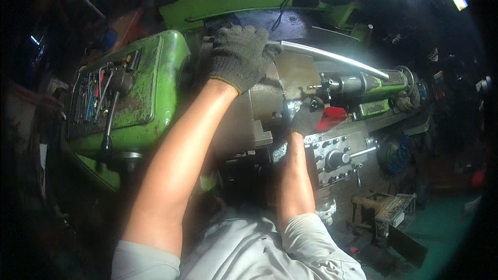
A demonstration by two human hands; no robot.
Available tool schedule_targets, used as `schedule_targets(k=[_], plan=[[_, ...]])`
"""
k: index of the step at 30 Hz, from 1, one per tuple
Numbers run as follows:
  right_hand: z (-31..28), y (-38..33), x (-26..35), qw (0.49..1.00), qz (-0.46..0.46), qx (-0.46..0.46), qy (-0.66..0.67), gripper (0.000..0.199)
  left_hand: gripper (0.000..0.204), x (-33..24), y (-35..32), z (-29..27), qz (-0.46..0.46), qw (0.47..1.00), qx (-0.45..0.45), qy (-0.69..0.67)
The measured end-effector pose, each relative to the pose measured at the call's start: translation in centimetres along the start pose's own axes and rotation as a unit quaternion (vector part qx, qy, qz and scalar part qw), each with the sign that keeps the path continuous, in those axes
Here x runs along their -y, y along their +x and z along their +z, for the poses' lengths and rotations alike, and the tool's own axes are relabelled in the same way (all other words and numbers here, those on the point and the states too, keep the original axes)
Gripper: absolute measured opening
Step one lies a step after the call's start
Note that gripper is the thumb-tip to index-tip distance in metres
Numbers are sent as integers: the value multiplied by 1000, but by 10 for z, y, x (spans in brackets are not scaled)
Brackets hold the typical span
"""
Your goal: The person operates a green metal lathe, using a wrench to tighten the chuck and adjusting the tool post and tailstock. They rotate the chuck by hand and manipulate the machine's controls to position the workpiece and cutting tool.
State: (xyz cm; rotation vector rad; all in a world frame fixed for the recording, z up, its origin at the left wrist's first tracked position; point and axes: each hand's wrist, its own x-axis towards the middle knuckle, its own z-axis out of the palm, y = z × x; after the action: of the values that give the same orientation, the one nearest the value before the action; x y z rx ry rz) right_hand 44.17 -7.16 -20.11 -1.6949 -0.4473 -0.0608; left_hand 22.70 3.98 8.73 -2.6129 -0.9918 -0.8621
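Left hand (239,57) covered by grey knitted cloth glove, coarse and matt; right hand (306,119) likewise gloved, at 4 o'clock from it

Lathe headstock (150,91) finished in green paint, chipped and rust-stained

Chuck (262,103) seen as bare dull grey metal

Bent tube (332,57) at 3 o'clock: polished metal, glossy

Shirt (244,251): pale woven cloth, matt

Red piece (332,116) looks like smooth plastic

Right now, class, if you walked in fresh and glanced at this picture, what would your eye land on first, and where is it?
First, the bright green lathe headstock at left, with tools lying in a tray on its top. Next, the left hand in a grey knit glove, gripping the top of the grey chuck at centre. The gloved right hand sits lower, beside the chuck, and a shiny metal bar runs rightward behind it.
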Motion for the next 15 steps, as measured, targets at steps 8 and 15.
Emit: schedule_targets(k=[8, 15], plan=[[-21, -10, -2, 901, -26, 165, -402, 33, 35, -6, 4, 4, 8, 1000, 1, -6], [-12, -29, 25, 950, -29, 144, -277, 39, 34, 0, 3, 2, -24, 1000, 4, 4]])
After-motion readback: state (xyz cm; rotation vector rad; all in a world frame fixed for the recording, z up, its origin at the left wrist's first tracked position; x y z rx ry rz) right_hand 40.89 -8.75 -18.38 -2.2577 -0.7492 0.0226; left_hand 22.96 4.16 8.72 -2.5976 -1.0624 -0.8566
